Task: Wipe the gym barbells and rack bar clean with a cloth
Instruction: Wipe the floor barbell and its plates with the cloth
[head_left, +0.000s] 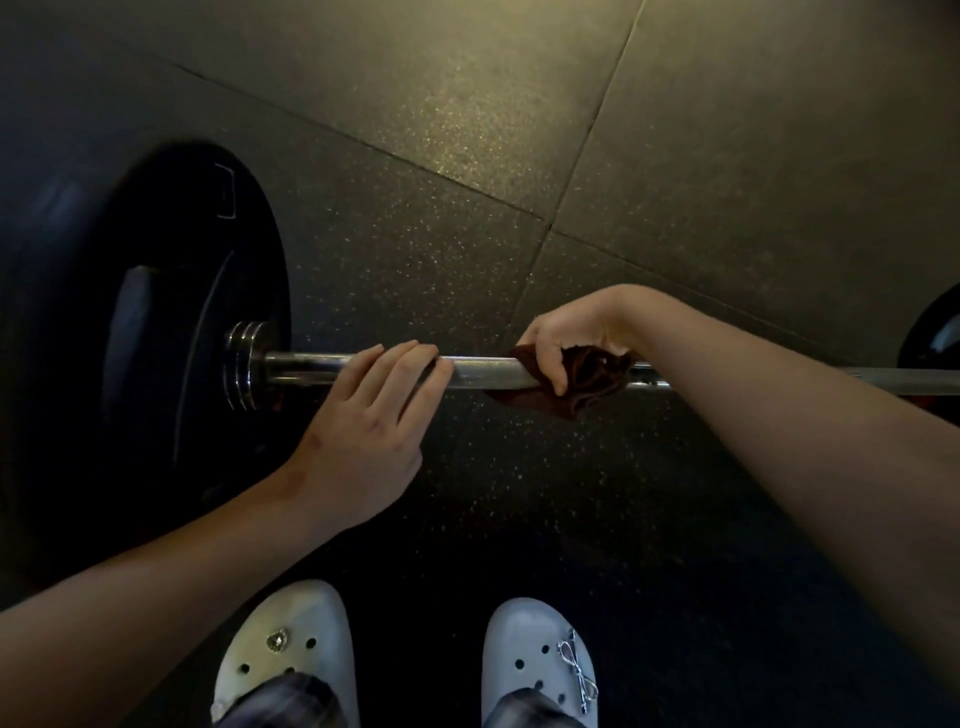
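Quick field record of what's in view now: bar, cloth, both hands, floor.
bar: knurled steel barbell shaft, black weight plate on its left end
cloth: dark brown cloth wrapped over the shaft
right: right hand grips the cloth round the shaft
left: left hand, fingers resting on bare shaft between plate and cloth
floor: speckled dark rubber tiles
feet: white clogs near the bottom edge

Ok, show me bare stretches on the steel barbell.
Free: the knurled steel bar between the left hand and the dark brown cloth; another between that hand and the black weight plate. Crowded where the right hand grips the cloth.
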